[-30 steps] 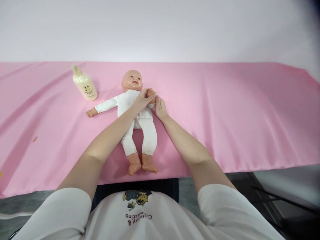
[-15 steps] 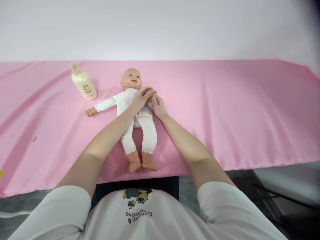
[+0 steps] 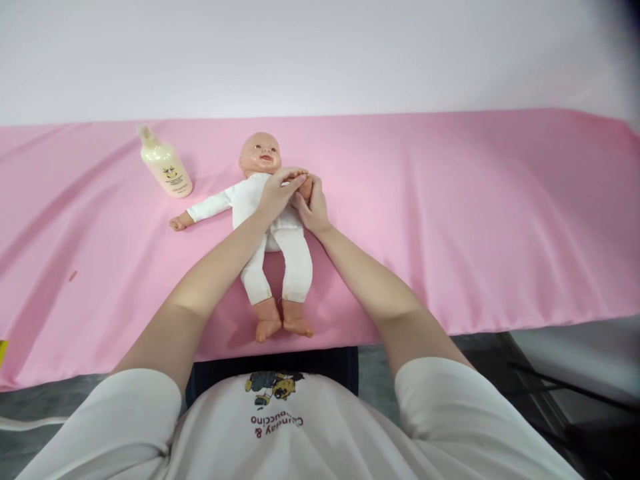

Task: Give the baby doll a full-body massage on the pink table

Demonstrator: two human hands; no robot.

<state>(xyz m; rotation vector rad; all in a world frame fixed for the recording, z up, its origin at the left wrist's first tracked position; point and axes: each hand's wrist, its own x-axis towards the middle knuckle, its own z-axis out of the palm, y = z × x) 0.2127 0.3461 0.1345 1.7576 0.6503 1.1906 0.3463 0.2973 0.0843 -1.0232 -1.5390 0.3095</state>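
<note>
A baby doll (image 3: 245, 200) with a white cloth body lies face up, its bare feet toward me. My left hand (image 3: 278, 192) reaches across its chest, fingers closed on the doll's hand (image 3: 305, 189) at the right. From the right side, my right hand (image 3: 315, 208) is wrapped around that same doll hand, with the thumb on the near side. The two hands meet there and hide most of the doll's forearm. Its other arm (image 3: 213, 204) stretches out to the left on the cloth.
A cream pump bottle (image 3: 167, 167) stands left of the doll's head. Pink cloth (image 3: 480, 220) covers the table, with a white wall (image 3: 320, 60) behind. A small brownish speck (image 3: 73, 276) lies at the left, and something yellow (image 3: 3, 351) shows at the left edge.
My right hand's fingers have shifted upward around the doll's hand, and its thumb has moved left. My left hand stays on the doll's hand. The whole view has shifted slightly.
</note>
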